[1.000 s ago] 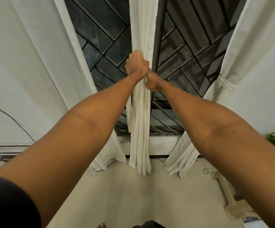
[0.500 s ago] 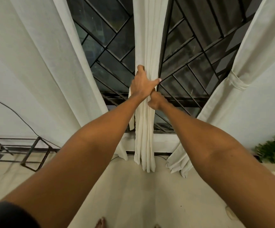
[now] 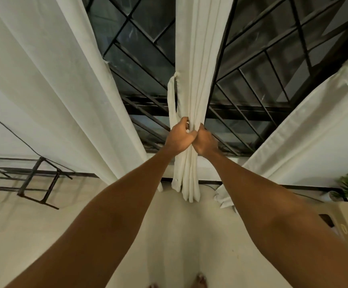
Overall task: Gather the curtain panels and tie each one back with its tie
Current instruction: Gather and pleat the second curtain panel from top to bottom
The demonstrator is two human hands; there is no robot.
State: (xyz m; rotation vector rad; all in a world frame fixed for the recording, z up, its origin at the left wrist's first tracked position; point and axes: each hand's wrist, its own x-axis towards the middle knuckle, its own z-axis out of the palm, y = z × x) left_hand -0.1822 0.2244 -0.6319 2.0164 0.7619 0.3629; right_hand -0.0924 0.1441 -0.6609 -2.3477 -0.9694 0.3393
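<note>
Curtain: middle panel [image 3: 194, 80] bunched before window grille [image 3: 262, 80]; soft, light, folds likely slip if let go
Tie: floppy strip [image 3: 171, 100] dangling off its left edge, grab it low
Grip: left hand [image 3: 179, 139] and right hand [image 3: 206, 142] both clenched round the bunch
Sides: right panel [image 3: 283, 138] tied, left panel [image 3: 54, 80] loose

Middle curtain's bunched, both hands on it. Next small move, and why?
Probably: let the right hand pin the gathered white fabric middle curtain panel while the left hand draws the white fabric tie strip round it. That strip hangs slack down the panel's left edge to the left hand and circles nothing yet; the white right-side curtain is already tied.
</note>
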